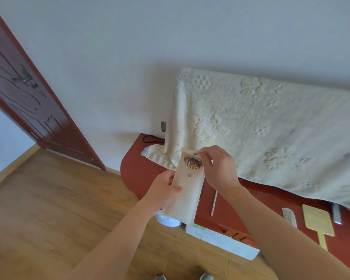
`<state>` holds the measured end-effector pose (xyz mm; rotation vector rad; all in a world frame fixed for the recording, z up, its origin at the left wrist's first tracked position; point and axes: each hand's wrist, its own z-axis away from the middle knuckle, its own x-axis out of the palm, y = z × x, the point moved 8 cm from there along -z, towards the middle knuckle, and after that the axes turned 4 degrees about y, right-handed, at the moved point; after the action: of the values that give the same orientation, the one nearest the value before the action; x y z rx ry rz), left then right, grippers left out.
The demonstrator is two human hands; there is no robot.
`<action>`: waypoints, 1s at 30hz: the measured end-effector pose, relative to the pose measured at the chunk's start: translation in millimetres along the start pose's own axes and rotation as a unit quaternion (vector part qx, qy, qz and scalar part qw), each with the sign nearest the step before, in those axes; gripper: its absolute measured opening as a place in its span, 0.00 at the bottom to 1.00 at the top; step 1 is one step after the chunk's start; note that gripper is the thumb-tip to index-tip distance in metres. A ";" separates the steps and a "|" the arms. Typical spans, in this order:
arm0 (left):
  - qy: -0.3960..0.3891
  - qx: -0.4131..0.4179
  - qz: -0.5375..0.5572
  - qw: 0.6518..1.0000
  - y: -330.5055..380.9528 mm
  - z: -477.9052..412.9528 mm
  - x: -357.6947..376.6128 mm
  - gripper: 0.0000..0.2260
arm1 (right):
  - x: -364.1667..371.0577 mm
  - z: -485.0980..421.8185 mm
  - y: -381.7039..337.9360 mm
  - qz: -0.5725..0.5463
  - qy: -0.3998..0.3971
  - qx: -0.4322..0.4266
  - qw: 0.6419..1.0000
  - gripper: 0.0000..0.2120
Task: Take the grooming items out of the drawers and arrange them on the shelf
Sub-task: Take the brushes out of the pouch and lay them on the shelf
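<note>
A: While the left hand (pixel 166 190) grips the cream pouch (pixel 185 190) round its middle, thumb across the front, what is the right hand (pixel 218 168) doing?

B: It pinches the flap (pixel 190 152) at the pouch's far end and holds it lifted. Under the flap, dark teeth (pixel 193 163) of something brown show in the round opening. Whether it is a comb I cannot tell.

A: And where is the pouch?

B: In the air, tilted. Its far end is seen against the left end of the red shelf (pixel 139 168), and its near end against the wooden floor (pixel 49 209).

A: What lies on the shelf?

B: Just right of the hands is a thin white stick (pixel 214 203). Further right is a pale comb (pixel 289 216), then a yellow paddle (pixel 317 223) with its handle pointing near. Last is a grey bar (pixel 336 215), partly under the cream blanket (pixel 261 128) that hangs over the far side.

A: And lower down?

B: A white box (pixel 220 241) sits low against the shelf's front. A round white thing (pixel 168 220) is just left of it, partly hidden by the pouch. A dark red door (pixel 28 98) stands far left.
</note>
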<state>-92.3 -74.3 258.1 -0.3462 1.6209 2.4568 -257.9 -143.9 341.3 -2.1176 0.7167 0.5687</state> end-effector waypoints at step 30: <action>-0.001 -0.003 -0.021 1.000 15.8 -10.0 8.9 0.17 | -11.0 -55.4 39.2 0.001 -0.019 0.076 0.997 0.09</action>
<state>-104.2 -89.5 265.6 -0.3747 1.5884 2.4308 -283.6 -205.4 357.9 -1.9612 0.7172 0.5377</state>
